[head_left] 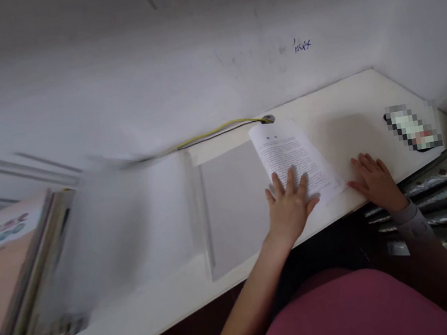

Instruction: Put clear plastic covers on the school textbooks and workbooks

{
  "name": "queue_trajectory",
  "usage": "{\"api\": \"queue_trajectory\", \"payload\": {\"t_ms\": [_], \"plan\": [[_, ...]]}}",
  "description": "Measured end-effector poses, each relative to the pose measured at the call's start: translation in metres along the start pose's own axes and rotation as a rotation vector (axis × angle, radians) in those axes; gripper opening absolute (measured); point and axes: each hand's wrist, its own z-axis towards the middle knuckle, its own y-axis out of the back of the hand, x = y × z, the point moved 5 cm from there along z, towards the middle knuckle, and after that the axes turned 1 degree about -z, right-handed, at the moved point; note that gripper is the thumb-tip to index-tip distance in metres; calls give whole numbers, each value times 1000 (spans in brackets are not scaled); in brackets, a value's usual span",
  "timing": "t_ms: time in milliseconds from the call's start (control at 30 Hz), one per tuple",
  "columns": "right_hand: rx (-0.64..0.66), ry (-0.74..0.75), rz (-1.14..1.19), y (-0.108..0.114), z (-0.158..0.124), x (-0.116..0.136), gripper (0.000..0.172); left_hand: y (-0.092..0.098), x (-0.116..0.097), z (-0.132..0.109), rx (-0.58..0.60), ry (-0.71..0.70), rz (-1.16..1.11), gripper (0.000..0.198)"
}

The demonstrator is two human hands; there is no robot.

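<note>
Hands flat on my white counter (pixel 349 100): left hand (pixel 290 205), fingers spread, presses the lower edge of a printed sheet (pixel 290 156) to pin it still; right hand (pixel 373 179) lies open at three o'clock, gripping nothing. Stacked books (pixel 15 282) sit at nine o'clock, a phone (pixel 412 129) at two.

The printed sheet (pixel 297 158) is thin matt paper. The tabletop (pixel 349 100) looks smooth and cream. The books (pixel 22 270) have glossy covers
</note>
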Motion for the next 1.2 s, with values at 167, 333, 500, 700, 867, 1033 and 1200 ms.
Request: {"api": "queue_trajectory", "payload": {"t_ms": [167,333,500,700,867,1033,1200], "plan": [[-17,15,-10,2,0,3,64,-4,-7,8,18,-59,-8,61],[-1,37,-39,4,0,5,60,-9,-8,11,24,-93,4,60],[4,42,-19,5,2,2,57,-19,-15,13,28,-140,3,60],[-1,71,21,6,3,-3,56,-21,-22,19,27,-177,-30,60],[-7,60,58,0,2,-8,63,-23,-23,20,36,-183,-33,59],[-10,65,51,-1,2,-8,60,-22,-29,27,64,-190,-50,58],[-12,71,47,0,2,-8,57,-23,-33,32,77,-208,-59,57]]}}
